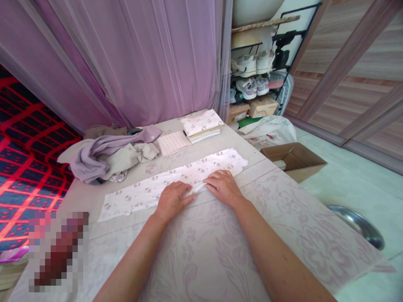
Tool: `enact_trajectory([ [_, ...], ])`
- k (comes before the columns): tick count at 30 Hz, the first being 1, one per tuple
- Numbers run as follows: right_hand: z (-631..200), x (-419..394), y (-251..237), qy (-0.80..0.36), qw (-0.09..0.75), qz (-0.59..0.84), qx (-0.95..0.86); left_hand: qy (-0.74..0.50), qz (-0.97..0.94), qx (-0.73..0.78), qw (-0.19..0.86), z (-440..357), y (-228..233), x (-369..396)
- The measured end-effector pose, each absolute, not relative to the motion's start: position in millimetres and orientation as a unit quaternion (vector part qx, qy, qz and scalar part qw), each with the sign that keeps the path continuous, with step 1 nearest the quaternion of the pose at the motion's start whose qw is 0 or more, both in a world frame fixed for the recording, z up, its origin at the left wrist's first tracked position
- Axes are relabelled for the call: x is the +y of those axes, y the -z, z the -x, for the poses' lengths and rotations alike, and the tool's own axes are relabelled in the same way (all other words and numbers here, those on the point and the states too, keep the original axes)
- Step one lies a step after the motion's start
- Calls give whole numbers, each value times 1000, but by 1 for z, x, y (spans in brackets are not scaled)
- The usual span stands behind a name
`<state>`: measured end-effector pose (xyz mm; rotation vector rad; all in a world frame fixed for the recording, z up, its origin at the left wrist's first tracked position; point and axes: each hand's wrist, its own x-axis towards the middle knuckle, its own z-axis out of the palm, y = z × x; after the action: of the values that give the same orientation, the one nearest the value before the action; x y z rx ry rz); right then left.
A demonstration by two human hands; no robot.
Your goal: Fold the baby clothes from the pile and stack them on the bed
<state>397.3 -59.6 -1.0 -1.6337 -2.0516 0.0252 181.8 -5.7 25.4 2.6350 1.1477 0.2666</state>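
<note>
A long, narrow folded piece of white cloth (132,196) with a small printed pattern lies across the covered table in front of me. My left hand (174,199) rests on its near edge around the middle, fingers bent over the fabric and thumb apart. Just to the right, my right hand (223,187) lies on the same cloth with its fingers stretched toward the left hand. A small gap separates the two hands, and some fabric is bunched there. Whether any fingertip pinches the edge is hard to see.
Behind the cloth sit a striped folded cloth (174,142), a stack of folded fabric (202,122) and a heap of clothes (113,155). A purple curtain (141,58) hangs beyond. On the floor at right are a cardboard box (302,161) and a metal basin (359,224); a shoe rack (286,69) stands behind.
</note>
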Motion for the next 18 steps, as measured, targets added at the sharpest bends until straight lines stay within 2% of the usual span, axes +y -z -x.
enact_trajectory([
  [7,-396,-59,-1,5,273,597,-754,-136,-891,428,70,-184,-22,-3],
  [12,-394,-59,-4,12,241,617,-749,-165,-897,408,44,-187,-19,-2],
  [18,-390,-58,-3,-15,215,644,-734,-145,-914,379,35,-182,-6,-9],
])
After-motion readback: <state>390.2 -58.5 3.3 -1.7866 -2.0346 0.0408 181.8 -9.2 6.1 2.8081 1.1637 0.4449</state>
